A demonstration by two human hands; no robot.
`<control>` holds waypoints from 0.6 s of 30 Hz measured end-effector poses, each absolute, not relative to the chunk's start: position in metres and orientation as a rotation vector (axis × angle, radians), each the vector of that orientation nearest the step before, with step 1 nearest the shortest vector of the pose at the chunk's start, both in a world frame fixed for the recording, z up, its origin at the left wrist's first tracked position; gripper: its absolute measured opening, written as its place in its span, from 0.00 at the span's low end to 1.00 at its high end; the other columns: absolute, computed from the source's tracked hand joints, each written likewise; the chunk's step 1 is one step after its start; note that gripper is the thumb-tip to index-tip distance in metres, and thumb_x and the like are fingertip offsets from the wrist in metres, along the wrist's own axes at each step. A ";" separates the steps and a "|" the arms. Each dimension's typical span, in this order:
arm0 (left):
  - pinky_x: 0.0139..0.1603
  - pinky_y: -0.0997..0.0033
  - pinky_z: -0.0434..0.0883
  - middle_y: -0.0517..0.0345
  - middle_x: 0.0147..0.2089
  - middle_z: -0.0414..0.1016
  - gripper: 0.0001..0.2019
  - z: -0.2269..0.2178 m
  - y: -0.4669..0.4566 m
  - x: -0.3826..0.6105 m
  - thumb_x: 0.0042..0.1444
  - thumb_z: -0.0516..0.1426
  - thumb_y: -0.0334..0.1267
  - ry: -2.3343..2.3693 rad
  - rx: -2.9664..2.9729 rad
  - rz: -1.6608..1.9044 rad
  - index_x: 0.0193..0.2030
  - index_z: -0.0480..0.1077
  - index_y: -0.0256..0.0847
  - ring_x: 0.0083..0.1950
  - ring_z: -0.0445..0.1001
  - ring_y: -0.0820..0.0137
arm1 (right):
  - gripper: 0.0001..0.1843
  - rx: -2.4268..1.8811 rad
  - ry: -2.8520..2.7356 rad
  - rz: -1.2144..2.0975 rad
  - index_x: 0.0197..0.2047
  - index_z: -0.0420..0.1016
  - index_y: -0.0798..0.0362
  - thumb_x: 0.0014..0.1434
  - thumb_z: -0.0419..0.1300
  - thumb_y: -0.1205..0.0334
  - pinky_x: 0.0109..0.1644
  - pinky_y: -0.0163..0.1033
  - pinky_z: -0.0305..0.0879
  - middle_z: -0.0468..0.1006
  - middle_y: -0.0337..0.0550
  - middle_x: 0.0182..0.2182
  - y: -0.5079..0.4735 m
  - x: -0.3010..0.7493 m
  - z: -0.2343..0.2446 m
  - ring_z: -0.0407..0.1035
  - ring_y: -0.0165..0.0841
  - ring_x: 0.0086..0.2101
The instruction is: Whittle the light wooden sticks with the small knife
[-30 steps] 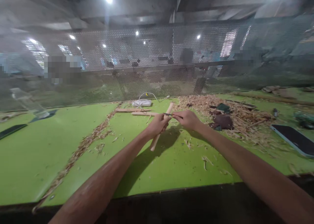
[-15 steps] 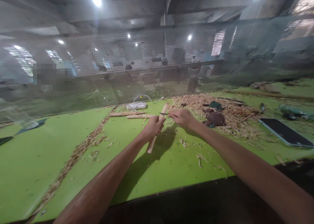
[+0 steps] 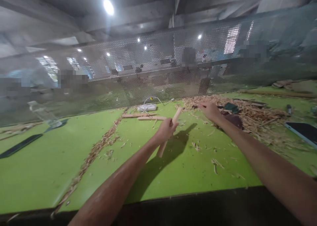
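A wooden stick (image 3: 177, 114) is held at frame centre in the left hand (image 3: 166, 131); the right hand's (image 3: 210, 111) grip cannot be told. The green worktop (image 3: 188, 173) is strewn with shavings (image 3: 269, 115), backed by perforated mesh (image 3: 159, 82).

No lettering, brand, number or sign can be read anywhere: any print on the clear bottle (image 3: 43, 113) at the left of the counter (image 3: 37, 179) is too blurred to make out, the dark screen of the phone (image 3: 303, 132) at the right shows no legible characters, and the white object (image 3: 151, 108) near the mesh bears no readable marking.
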State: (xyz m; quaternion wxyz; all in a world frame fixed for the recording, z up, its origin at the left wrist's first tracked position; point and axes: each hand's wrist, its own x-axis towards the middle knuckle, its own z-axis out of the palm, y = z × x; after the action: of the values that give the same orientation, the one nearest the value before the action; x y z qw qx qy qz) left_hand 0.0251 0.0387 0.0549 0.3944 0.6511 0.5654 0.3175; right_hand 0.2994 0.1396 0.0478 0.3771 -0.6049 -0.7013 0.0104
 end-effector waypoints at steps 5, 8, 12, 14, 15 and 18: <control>0.27 0.71 0.65 0.65 0.29 0.69 0.14 0.052 0.044 0.023 0.74 0.59 0.39 1.476 1.662 0.830 0.35 0.63 0.44 0.24 0.64 0.74 | 0.22 -1.336 -2.082 0.148 0.63 0.88 0.49 0.77 0.58 0.52 0.37 0.41 0.74 0.91 0.51 0.45 0.122 0.264 0.048 0.80 0.39 0.30; 0.26 0.71 0.64 0.65 0.29 0.69 0.14 0.049 0.046 0.023 0.75 0.59 0.40 1.459 1.664 0.840 0.35 0.63 0.44 0.24 0.64 0.74 | 0.21 -1.219 -2.248 0.143 0.61 0.89 0.45 0.76 0.58 0.52 0.33 0.41 0.71 0.91 0.49 0.41 0.112 0.246 0.041 0.77 0.38 0.28; 0.26 0.72 0.63 0.66 0.27 0.68 0.14 0.044 0.047 0.025 0.75 0.58 0.40 1.468 1.640 0.844 0.35 0.63 0.44 0.23 0.64 0.74 | 0.21 -1.182 -2.277 0.142 0.60 0.89 0.48 0.76 0.57 0.56 0.37 0.41 0.74 0.91 0.50 0.41 0.113 0.241 0.031 0.81 0.40 0.32; 0.25 0.72 0.61 0.67 0.26 0.68 0.14 0.042 0.047 0.026 0.74 0.59 0.38 1.491 1.641 0.851 0.35 0.63 0.44 0.22 0.64 0.75 | 0.21 -1.201 -2.256 0.160 0.60 0.89 0.48 0.76 0.57 0.56 0.38 0.42 0.75 0.91 0.51 0.43 0.115 0.244 0.028 0.82 0.40 0.33; 0.25 0.73 0.60 0.67 0.26 0.67 0.15 0.041 0.048 0.026 0.74 0.59 0.38 1.498 1.648 0.857 0.34 0.63 0.44 0.22 0.64 0.75 | 0.20 -1.212 -2.248 0.165 0.60 0.89 0.48 0.76 0.58 0.56 0.39 0.43 0.75 0.91 0.51 0.44 0.117 0.245 0.027 0.82 0.41 0.34; 0.25 0.73 0.58 0.67 0.26 0.67 0.16 0.038 0.051 0.025 0.74 0.60 0.38 1.493 1.671 0.884 0.33 0.62 0.44 0.22 0.63 0.75 | 0.20 -1.243 -2.224 0.187 0.59 0.90 0.46 0.75 0.60 0.54 0.41 0.47 0.76 0.90 0.51 0.46 0.119 0.244 0.026 0.83 0.44 0.36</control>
State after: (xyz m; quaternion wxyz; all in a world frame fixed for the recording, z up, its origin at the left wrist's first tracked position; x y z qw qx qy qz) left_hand 0.0253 0.0507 0.0375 0.3583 0.6476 0.5786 0.3428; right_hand 0.2445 0.1189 0.0261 0.2892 -0.4659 -0.8333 0.0700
